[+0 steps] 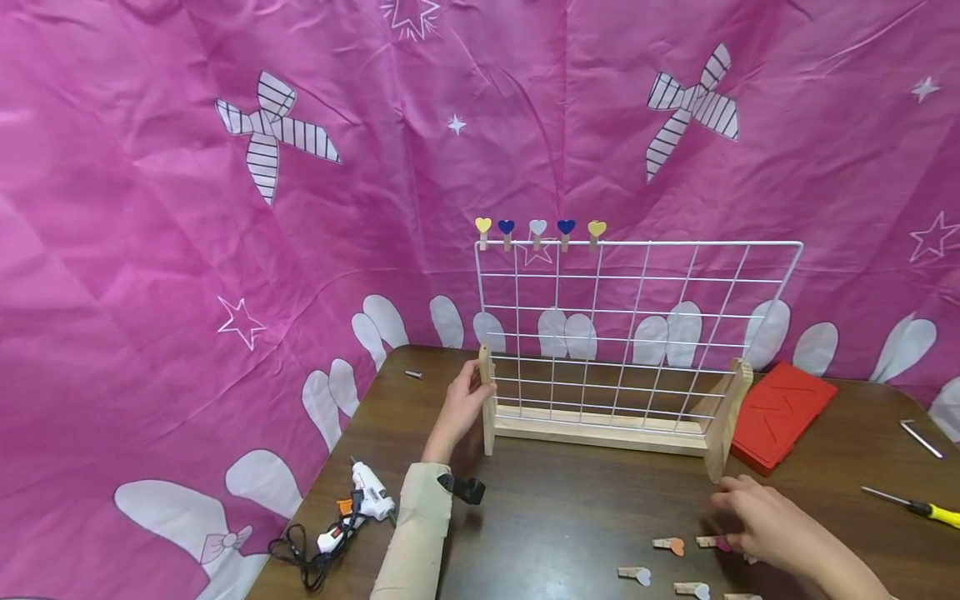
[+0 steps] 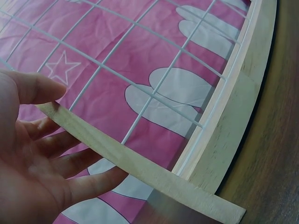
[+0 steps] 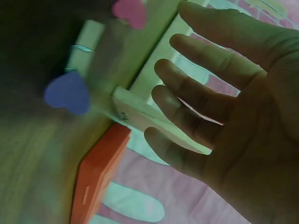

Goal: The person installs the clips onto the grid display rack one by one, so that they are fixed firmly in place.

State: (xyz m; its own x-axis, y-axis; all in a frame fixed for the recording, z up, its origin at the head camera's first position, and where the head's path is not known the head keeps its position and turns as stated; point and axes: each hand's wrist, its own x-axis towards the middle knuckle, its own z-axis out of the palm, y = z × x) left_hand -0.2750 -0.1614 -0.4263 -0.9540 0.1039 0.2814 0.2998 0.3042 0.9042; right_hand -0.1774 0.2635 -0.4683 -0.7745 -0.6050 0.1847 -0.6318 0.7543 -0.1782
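A white wire grid (image 1: 630, 308) stands upright in a wooden base (image 1: 600, 429). My left hand (image 1: 463, 408) grips the base's left wooden upright (image 2: 140, 163), with the thumb on one side and the fingers on the other. Along the grid's top left edge sit several clothespins with yellow, blue and white hearts (image 1: 537, 227). My right hand (image 1: 772, 525) hovers over loose heart clothespins, its fingers apart and holding nothing. Near it lie an orange-heart clothespin (image 1: 669, 546), a pink-heart one (image 3: 131, 13) and a blue-heart one (image 3: 67, 93). White-heart clothespins (image 1: 635, 575) lie closer to me.
A red case (image 1: 783, 417) lies right of the stand. Farther right are an Allen key (image 1: 921, 438) and a yellow-handled screwdriver (image 1: 930, 510). On the left lies a white glue gun (image 1: 371, 492) with its black cord. A small metal piece (image 1: 413, 374) is at the back left.
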